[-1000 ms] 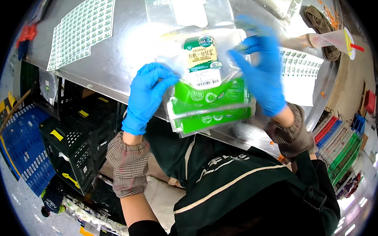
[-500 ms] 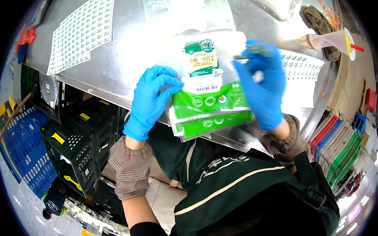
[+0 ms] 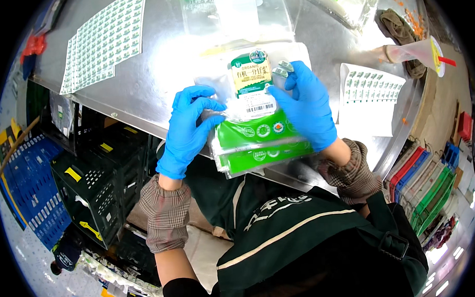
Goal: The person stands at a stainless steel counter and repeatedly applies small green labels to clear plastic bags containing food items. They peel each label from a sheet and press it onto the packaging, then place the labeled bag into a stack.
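Observation:
A stack of clear plastic packaging bags [image 3: 247,130] with green printed bottoms lies at the table's front edge. The top bag bears a green and cream label [image 3: 252,74] above a white barcode sticker [image 3: 259,106]. At the stack's left edge, my left hand [image 3: 192,124], in a blue glove, has its thumb and fingers closed on the top bag. My right hand [image 3: 306,107], also blue-gloved, is over the bag's right side. Small oval green-and-white stickers [image 3: 283,68] sit at its fingertips, beside the label. Its thumb tip is by the label's lower right corner.
A partly used sticker sheet [image 3: 371,89] lies to the right, and fuller sheets [image 3: 105,43] lie at far left. More clear bags [image 3: 238,17] are behind the stack. A cup with a red straw [image 3: 414,53] and a brown cloth [image 3: 400,27] are at right. Black crates [image 3: 92,174] stand below left.
My right hand has moved left and inward over the top bag, bringing the stickers beside the label. The sticker sheet at right is more exposed. My left hand has barely moved.

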`<state>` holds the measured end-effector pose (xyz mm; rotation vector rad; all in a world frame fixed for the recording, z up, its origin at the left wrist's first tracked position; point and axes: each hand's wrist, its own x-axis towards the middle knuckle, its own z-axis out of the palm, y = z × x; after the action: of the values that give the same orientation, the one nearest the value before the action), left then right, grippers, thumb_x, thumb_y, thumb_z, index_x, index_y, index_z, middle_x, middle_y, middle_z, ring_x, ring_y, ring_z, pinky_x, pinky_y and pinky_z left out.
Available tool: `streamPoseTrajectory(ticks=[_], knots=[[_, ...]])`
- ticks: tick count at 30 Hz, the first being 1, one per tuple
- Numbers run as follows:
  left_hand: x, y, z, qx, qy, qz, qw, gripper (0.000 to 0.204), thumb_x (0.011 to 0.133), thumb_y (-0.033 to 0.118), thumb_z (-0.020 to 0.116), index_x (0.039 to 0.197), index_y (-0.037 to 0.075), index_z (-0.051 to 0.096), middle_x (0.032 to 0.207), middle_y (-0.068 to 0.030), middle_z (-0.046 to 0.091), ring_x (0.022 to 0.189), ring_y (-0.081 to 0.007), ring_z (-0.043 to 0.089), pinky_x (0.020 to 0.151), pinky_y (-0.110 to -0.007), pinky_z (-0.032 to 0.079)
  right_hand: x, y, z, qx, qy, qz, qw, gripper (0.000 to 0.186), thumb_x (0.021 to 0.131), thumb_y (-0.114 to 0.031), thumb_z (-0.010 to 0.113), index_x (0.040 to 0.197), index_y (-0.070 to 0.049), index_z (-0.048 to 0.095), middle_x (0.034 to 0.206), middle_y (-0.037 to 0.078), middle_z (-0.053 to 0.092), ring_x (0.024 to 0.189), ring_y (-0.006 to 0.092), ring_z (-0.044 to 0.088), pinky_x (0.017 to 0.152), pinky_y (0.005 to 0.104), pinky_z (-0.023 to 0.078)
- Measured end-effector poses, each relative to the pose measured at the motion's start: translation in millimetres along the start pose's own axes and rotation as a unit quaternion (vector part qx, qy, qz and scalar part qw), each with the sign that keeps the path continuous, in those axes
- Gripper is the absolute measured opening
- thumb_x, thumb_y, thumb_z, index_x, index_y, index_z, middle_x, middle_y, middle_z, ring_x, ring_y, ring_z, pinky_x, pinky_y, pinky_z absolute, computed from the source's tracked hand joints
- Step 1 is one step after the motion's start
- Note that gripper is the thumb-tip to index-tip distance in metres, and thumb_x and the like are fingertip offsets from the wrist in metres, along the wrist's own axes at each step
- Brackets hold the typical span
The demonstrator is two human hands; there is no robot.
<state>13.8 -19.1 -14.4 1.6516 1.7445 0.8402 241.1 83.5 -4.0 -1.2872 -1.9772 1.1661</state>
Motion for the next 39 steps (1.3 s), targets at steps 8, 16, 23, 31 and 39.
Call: streamPoseTrajectory(ticks=[8, 16, 23, 31, 39], knots=[[28.5, -0.4, -16.9, -0.349, 0.207, -0.196, 0.893, 0.012, 0.093, 0.012, 0.059, 0.095, 0.001, 0.064, 0.088, -0.0039, 0.064, 0.079, -0.0120, 0.058, 0.075, -0.025, 0.047, 7.3, -45.3, -50.2, -0.079, -0.083, -0.037, 0.993, 0.014, 0.094, -0.013, 0.059, 0.103, -0.002, 0.059, 0.087, 0.008, 0.064, 0.074, 0.0162, 0.062, 0.064, 0.0287, 0.049], [-4.7, 6.4, -0.9, 0.037, 0.003, 0.026, 0.999, 0.026, 0.073, 0.005, 0.074, 0.097, 0.007, 0.065, 0.100, -0.0080, 0.060, 0.096, -0.0255, 0.057, 0.088, -0.035, 0.047, 15.6, 10.2, -10.9, -0.297, -0.106, -0.212, 0.925, 0.017, 0.089, -0.022, 0.062, 0.098, -0.008, 0.059, 0.078, 0.013, 0.060, 0.069, 0.0318, 0.060, 0.059, 0.0390, 0.048], [16.0, -12.1, -11.1, -0.154, 0.025, -0.087, 0.984, 0.008, 0.087, 0.011, 0.065, 0.090, 0.004, 0.066, 0.083, -0.0028, 0.060, 0.075, -0.0169, 0.057, 0.071, -0.030, 0.047, 15.3, -36.4, -49.7, -0.040, 0.044, -0.054, 0.997, 0.021, 0.096, -0.022, 0.055, 0.084, -0.005, 0.057, 0.065, 0.016, 0.056, 0.054, 0.0294, 0.056, 0.051, 0.0356, 0.045], [1.7, 15.3, -10.9, -0.026, 0.019, 0.012, 0.999, 0.020, 0.079, 0.006, 0.071, 0.098, 0.007, 0.066, 0.101, -0.0065, 0.058, 0.098, -0.0214, 0.056, 0.085, -0.034, 0.047, 4.7, 0.9, -6.6, -0.326, -0.141, -0.174, 0.918, 0.018, 0.093, -0.021, 0.056, 0.084, -0.005, 0.059, 0.065, 0.017, 0.058, 0.056, 0.0324, 0.057, 0.052, 0.0386, 0.046], [14.5, -13.0, -6.7, -0.091, -0.031, -0.023, 0.995, 0.015, 0.075, 0.005, 0.072, 0.090, 0.007, 0.069, 0.098, -0.0073, 0.057, 0.099, -0.0236, 0.054, 0.084, -0.034, 0.047, 24.6, 1.1, -47.1, -0.269, -0.072, -0.113, 0.954, 0.023, 0.089, -0.027, 0.060, 0.079, -0.007, 0.063, 0.059, 0.013, 0.057, 0.058, 0.0335, 0.058, 0.056, 0.0390, 0.048]])
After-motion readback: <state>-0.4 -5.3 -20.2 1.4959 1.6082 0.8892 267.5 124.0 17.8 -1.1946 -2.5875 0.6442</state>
